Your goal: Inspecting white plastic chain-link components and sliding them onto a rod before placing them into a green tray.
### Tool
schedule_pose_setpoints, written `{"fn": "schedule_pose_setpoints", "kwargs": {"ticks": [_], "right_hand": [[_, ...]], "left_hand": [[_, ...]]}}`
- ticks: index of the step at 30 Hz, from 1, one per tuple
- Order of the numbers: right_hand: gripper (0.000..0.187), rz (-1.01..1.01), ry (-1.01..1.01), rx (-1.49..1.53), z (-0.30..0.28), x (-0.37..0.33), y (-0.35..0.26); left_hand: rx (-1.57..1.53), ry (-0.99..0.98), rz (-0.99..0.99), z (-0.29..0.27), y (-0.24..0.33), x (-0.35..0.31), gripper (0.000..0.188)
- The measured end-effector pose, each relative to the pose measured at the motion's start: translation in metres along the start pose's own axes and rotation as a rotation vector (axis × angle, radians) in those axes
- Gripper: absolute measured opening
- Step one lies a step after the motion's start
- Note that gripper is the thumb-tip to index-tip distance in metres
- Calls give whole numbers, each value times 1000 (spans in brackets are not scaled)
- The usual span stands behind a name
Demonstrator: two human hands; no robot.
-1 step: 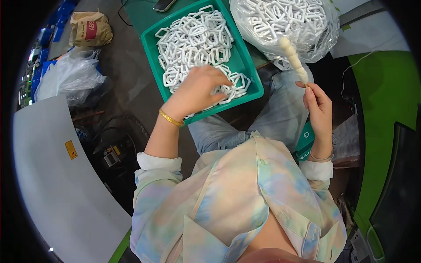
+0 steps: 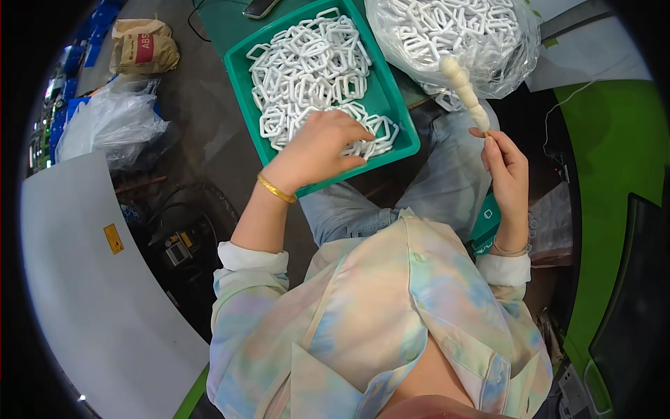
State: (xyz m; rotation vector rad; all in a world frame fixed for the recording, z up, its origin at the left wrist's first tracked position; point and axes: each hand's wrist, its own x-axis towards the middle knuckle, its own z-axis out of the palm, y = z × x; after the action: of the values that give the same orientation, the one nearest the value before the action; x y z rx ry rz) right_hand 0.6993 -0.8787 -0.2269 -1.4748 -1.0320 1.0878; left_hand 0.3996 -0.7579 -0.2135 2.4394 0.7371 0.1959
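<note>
My left hand (image 2: 322, 148), with a gold bangle at its wrist, reaches over the near part of a green tray (image 2: 408, 131). Its thumb and fingers are spread, and nothing shows gripped between them. White plastic links (image 2: 307, 70), angular and ring-shaped, are heaped in the tray, some of them under and beside my fingers. On the right, my right hand (image 2: 508, 164) pinches the thin stick of a skewer of pale round balls (image 2: 462, 85). The skewer is held up, tilted to the left, in front of a clear plastic bag (image 2: 513, 78) filled with similar white links.
A phone (image 2: 260, 7) lies beyond the tray on the green table. At far left are a brown paper sack (image 2: 144, 47), a translucent plastic bag (image 2: 115, 122) and a white panel (image 2: 84, 279). A green panel (image 2: 614, 140) and a dark screen-like slab (image 2: 631, 279) stand at right.
My left hand has shifted slightly toward my body over the tray, its thumb nearer the tray's front wall. My right hand and the skewer have barely moved.
</note>
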Motion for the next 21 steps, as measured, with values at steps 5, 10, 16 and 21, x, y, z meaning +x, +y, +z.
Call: {"fn": "schedule_pose_setpoints", "kwargs": {"ticks": [5, 10, 16, 21], "right_hand": [[29, 6, -42, 11, 11, 5, -9], [29, 12, -31, 25, 8, 4, -3], [29, 22, -33, 34, 5, 4, -3], [30, 6, -38, 56, 8, 3, -3]], "left_hand": [[94, -6, -46, 25, -3, 1, 27], [161, -15, -133, 10, -9, 12, 23], [141, 63, -124, 22, -13, 34, 20], [383, 126, -52, 61, -24, 54, 15]]}}
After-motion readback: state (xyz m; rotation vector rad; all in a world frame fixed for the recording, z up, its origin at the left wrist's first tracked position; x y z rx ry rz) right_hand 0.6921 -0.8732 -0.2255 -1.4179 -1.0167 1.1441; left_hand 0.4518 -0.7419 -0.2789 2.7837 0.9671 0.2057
